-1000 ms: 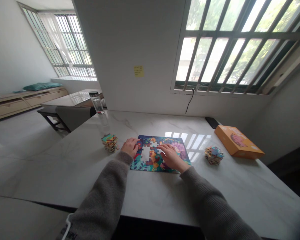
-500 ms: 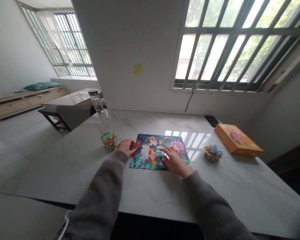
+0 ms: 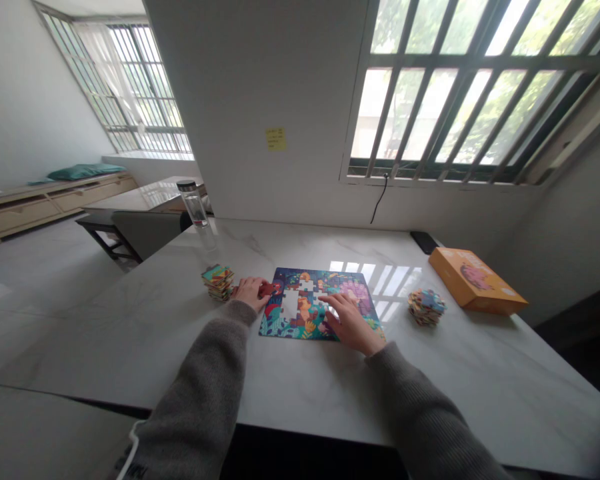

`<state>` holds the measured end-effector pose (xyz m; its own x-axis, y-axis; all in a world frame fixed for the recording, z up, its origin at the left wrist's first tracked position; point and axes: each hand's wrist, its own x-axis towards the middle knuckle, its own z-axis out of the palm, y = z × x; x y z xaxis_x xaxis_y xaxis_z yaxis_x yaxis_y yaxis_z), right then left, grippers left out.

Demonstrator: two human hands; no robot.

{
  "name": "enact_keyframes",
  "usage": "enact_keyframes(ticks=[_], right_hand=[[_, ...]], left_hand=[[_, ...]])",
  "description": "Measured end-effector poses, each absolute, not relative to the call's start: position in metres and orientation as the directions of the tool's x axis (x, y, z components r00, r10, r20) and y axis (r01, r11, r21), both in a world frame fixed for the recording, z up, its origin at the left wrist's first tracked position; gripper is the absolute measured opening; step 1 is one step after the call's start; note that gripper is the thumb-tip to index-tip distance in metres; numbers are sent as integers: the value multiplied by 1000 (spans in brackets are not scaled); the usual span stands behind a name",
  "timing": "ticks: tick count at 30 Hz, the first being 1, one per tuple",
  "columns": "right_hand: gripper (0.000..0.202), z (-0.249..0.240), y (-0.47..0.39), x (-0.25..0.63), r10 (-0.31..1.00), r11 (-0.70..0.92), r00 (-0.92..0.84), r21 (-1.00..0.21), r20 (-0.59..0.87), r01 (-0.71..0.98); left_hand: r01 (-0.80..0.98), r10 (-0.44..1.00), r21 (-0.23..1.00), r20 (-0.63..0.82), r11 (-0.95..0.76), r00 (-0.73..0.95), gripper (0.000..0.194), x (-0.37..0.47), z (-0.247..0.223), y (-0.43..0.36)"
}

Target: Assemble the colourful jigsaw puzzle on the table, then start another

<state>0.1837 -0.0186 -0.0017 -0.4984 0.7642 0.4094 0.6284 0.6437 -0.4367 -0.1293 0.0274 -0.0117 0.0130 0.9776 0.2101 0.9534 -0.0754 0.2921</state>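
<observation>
A colourful jigsaw puzzle [image 3: 307, 323] lies flat on the white marble table [image 3: 300, 393], with white gaps in its middle. My left hand [image 3: 251, 292] rests at the puzzle's left edge, fingers pinched on a small red piece [image 3: 267, 289]. My right hand [image 3: 351, 321] lies flat on the puzzle's right half, fingers spread and pointing toward the gaps. A short stack of loose pieces [image 3: 219, 282] stands just left of my left hand. Another heap of pieces [image 3: 426, 307] sits to the right of the puzzle.
An orange puzzle box [image 3: 475, 281] lies at the right, with a dark flat object [image 3: 424, 242] behind it near the wall. A clear bottle [image 3: 195, 205] stands at the table's far left corner. Barred windows and a yellow note are on the wall behind.
My left hand has drawn back to the left, off the puzzle's edge, with the red piece in its fingers. My right hand has stayed on the puzzle.
</observation>
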Motion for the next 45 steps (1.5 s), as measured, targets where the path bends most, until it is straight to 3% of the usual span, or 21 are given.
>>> enact_keyframes(ticks=[8, 16, 21, 24, 28, 34, 37, 40, 45], right_hand=[[41, -2, -19, 184, 759, 648, -493, -432, 425, 627], [42, -2, -18, 183, 759, 648, -485, -427, 435, 631], [42, -3, -19, 184, 756, 651, -485, -435, 439, 622], [41, -2, -19, 184, 751, 658, -486, -452, 447, 602], [35, -1, -17, 181, 776, 630, -431, -560, 460, 537], [44, -2, -12, 173, 905, 391, -282, -884, 318, 257], [42, -5, -10, 170, 902, 308, -342, -948, 264, 80], [34, -6, -10, 169, 916, 235, -323, -971, 236, -43], [38, -2, -12, 169, 968, 179, -165, -980, 190, -83]], left_hand=[[932, 981, 354, 192, -77, 8, 32, -126, -9, 28], [922, 943, 349, 328, -167, 47, 23, -123, -5, 24], [872, 914, 445, 405, -202, 5, 24, -122, -4, 24], [812, 867, 491, 496, -315, 37, 24, -121, -2, 25], [673, 721, 467, 678, -573, 144, 18, -101, 1, 18], [438, 533, 377, 783, -816, 320, 15, -43, -2, -10], [412, 473, 310, 789, -857, 391, 12, -31, -8, -14], [507, 462, 224, 787, -832, 409, 20, -35, -12, -8], [641, 557, 238, 751, -730, 355, 20, -44, -9, -6]])
